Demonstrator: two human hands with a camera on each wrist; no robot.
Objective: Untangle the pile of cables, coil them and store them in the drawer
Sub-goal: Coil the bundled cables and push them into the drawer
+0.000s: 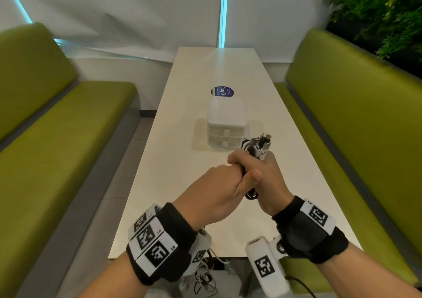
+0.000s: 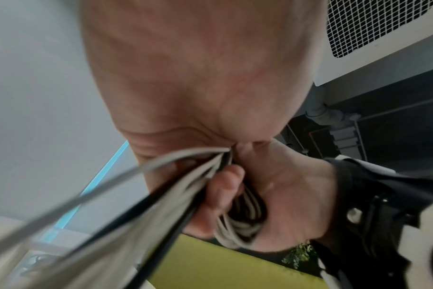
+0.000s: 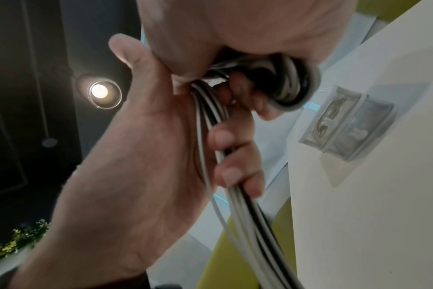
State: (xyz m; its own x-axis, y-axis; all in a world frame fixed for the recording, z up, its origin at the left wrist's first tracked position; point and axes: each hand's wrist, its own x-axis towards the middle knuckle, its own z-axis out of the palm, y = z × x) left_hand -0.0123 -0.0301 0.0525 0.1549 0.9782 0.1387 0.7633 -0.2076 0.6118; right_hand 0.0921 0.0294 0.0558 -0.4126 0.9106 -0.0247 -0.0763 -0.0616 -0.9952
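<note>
A bundle of white and black cables (image 1: pixel 259 147) is held upright above the white table (image 1: pixel 173 183), just in front of the drawer unit. Its connector ends fan out at the top and a loop (image 1: pixel 251 195) sticks out below the hands. My left hand (image 1: pixel 237 169) grips the bundle's middle from the left, thumb across it. My right hand (image 1: pixel 268 172) grips the same bundle from the right. In the right wrist view my right fingers (image 3: pixel 235 156) curl round the straight strands (image 3: pixel 245 215), and the left hand (image 3: pixel 210 39) holds a coiled end (image 3: pixel 292 84). The small translucent two-drawer unit (image 1: pixel 226 124) has both drawers closed.
Green benches (image 1: pixel 68 138) (image 1: pixel 356 124) flank the narrow table. A round purple sticker (image 1: pixel 222 91) lies behind the drawer unit. A leafy plant (image 1: pixel 383 12) stands at the back right. Thin wires (image 1: pixel 203 277) hang below the table's near edge.
</note>
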